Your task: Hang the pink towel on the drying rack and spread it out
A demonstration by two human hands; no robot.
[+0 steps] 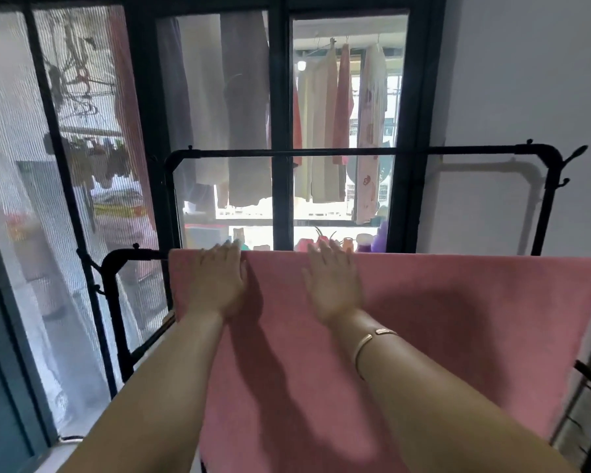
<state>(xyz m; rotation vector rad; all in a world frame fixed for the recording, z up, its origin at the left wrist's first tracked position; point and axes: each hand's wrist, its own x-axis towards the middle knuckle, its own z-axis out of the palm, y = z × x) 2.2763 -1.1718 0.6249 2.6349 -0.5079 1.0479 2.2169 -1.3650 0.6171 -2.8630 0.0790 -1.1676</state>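
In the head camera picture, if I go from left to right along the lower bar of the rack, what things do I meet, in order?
Bare black end of the drying rack → left edge of the pink towel → left hand, flat on the towel → right hand, also flat → long open stretch of towel → the towel's right edge.

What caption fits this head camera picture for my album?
Both hands, left and right, flat on a pink towel draped over the drying rack.

It was a home, in a room beside a laundry balcony. A black drying rack (287,152) stood against a dark-framed window (280,131), and beyond the glass clothes (335,124) hung on hangers above bottles (362,241) on the sill.
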